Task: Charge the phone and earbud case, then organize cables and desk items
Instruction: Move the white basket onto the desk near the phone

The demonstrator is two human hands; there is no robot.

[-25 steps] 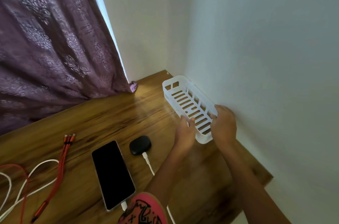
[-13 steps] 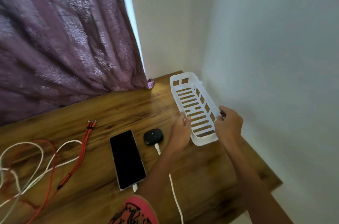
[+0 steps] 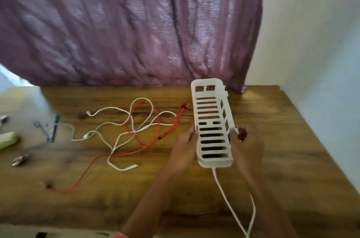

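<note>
Wood desk [image 3: 282,150], tangled cables [image 3: 134,132] lft; purple curtain [image 3: 136,23] behind, wall [image 3: 311,33] rt.

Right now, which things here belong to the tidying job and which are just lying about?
Job: basket, held by left hand and right hand; white cables; red cable; leads below the basket.
Lying about, for now: pens, green block and blurred metal bits at far left; curtain.
</note>
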